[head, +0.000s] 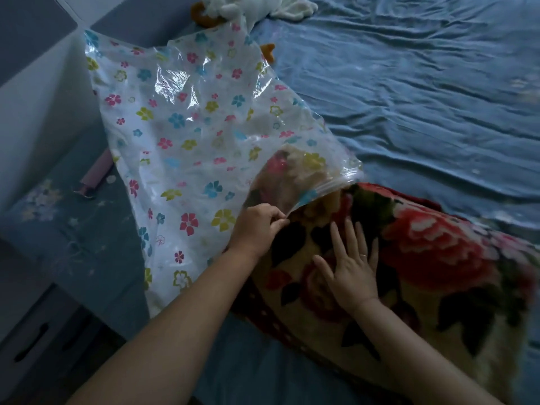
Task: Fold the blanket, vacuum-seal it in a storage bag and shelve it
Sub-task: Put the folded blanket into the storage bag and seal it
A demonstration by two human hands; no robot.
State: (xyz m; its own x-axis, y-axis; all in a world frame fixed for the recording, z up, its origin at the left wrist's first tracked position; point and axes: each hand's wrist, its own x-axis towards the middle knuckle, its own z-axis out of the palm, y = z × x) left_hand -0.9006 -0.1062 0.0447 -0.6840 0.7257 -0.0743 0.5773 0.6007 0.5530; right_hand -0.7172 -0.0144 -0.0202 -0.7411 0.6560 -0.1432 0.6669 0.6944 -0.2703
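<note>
Left hand (257, 226) pinch-tight on storage bag (175, 127) rim; right hand (350, 270) flat (fingers spread) on blanket (438, 258)

The folded floral blanket (423, 276) lies on the bed (423, 97), one end inside the mouth of the flower-printed storage bag (181, 127). The left hand (257, 229) pinches the bag's open edge. The right hand (350, 270) rests flat on the blanket, fingers (336, 238) spread. A plush toy (233, 7) lies at the bed's far edge.
</note>
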